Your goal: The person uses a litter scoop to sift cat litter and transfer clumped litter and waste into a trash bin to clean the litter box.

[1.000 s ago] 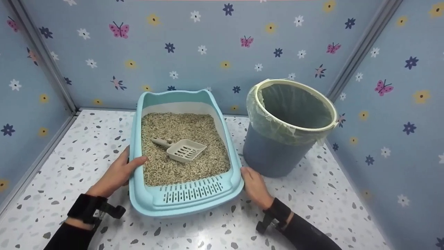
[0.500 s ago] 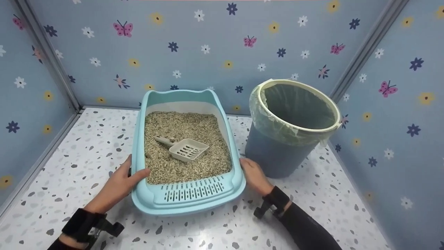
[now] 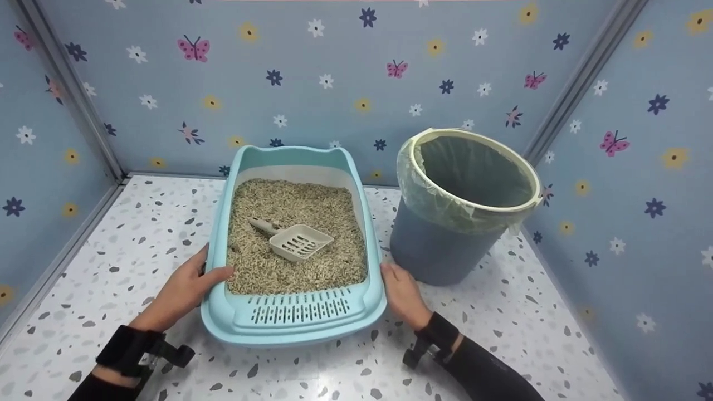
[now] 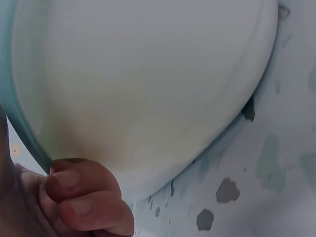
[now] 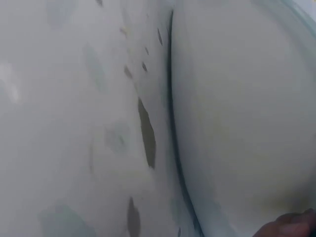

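A light blue litter box [image 3: 289, 328] with a whitish base sits on the speckled surface, filled with tan granular litter [image 3: 301, 206]. On the litter lies a beige slotted litter scoop [image 3: 301, 243], its handle pointing to the far left. My left hand [image 3: 181, 287] grips the box's left rim, thumb over the top. Its fingertips [image 4: 84, 190] curl beneath the rim in the left wrist view. At the near right corner, my right hand [image 3: 405, 295] holds the rim from the side. Only a bit of its fingers [image 5: 291, 226] shows in the right wrist view, against the base.
To the right of the box stands a blue-grey trash bin [image 3: 440, 245] lined with a translucent bag, held by a cream ring [image 3: 479, 205]. Flowered blue panels [image 3: 323, 72] enclose the back and both sides. The white speckled surface [image 3: 312, 373] extends in front.
The litter box has turned slightly clockwise, its near end shifting left and its far end right. Both hands have kept their hold and moved with it. Scoop and bin stay put.
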`<state>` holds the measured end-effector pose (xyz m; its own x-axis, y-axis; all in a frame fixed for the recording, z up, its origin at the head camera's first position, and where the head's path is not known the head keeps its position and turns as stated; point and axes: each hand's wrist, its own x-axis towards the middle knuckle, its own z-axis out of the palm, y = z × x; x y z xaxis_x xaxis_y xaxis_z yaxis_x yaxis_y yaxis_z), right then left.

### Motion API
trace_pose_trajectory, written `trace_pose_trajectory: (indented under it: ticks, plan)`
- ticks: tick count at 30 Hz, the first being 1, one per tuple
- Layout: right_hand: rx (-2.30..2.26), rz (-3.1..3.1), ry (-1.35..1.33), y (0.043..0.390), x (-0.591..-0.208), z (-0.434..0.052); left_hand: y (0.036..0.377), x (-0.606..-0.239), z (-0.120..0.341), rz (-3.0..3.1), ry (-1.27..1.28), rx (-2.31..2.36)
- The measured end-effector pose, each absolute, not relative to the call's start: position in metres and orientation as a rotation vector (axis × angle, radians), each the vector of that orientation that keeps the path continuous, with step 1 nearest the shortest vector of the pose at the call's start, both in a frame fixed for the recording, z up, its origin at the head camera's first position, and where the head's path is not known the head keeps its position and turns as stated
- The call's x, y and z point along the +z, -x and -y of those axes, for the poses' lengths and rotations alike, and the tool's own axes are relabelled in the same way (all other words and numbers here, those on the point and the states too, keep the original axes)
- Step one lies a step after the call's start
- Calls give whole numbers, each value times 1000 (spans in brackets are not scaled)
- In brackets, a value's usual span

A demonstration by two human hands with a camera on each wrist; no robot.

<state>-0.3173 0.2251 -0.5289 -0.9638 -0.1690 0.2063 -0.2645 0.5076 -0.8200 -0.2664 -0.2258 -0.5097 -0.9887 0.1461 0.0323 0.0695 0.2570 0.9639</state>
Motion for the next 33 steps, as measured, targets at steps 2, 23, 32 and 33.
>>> trace_pose_trajectory:
  ticks: [2, 23, 32, 33]
  plan:
    - [1473, 2650, -369, 308, -521, -220, 268, -510, 229, -2446, -228, 1853]
    - [1494, 2656, -294, 299, -523, -210, 271, -511, 235, -2436, -261, 1859]
    - [1503, 2660, -284, 293, -524, -209, 276, -511, 239, -2482, -234, 1806]
    - [1500, 2659, -287, 292, -525, -209, 277, -511, 240, -2486, -239, 1797]
